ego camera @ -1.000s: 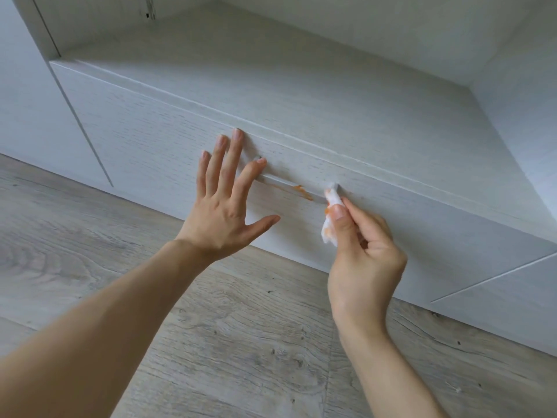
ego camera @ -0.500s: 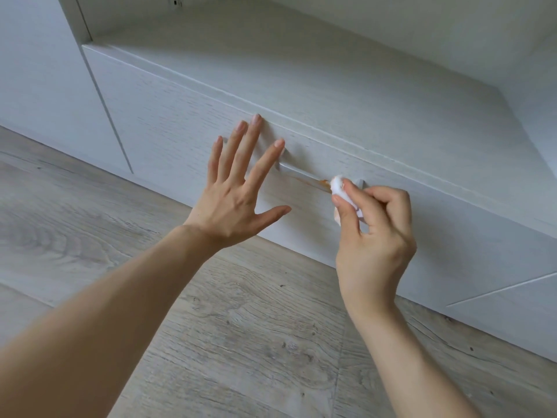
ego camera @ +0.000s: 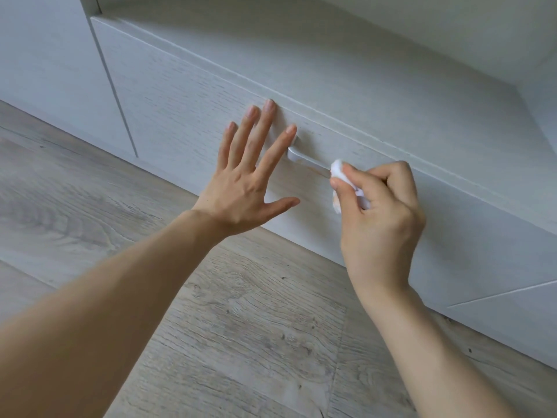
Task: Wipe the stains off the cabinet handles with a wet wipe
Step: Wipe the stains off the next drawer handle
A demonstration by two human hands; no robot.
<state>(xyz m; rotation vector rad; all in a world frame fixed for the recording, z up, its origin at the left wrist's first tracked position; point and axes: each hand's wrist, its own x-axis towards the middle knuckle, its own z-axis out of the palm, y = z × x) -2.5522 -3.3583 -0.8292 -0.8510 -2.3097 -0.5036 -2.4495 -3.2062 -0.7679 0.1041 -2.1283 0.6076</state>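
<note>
Two bare hands are seen in the head view, both raised to the front of a low, pale grey cabinet drawer (ego camera: 187, 95). The left hand (ego camera: 244, 188) is laid flat against the drawer front, with its fingers spread wide and nothing held in it. Its index fingertip is placed just beside the left end of the handle (ego camera: 304, 159); whether it touches the metal cannot be told. The thumb is pointed to the right, below the handle.

The handle is a slim, silver bar, fixed on the drawer front a little below the top edge. A faint orange stain (ego camera: 316, 169) is visible on the bar, near its right part. The right end of the handle is hidden behind the wipe.

The right hand (ego camera: 379, 218) is closed around a crumpled white wet wipe (ego camera: 339, 171), which is pinched between the thumb and the bent fingers. The upper part of the wipe is pressed against the handle. An orange mark is seen on the lower part of the wipe, which hangs beside the thumb.

A flat top surface (ego camera: 361, 70) of the cabinet is seen farther away, above the drawer. A grey wooden floor (ego camera: 241, 342) is seen nearer, under both forearms.
</note>
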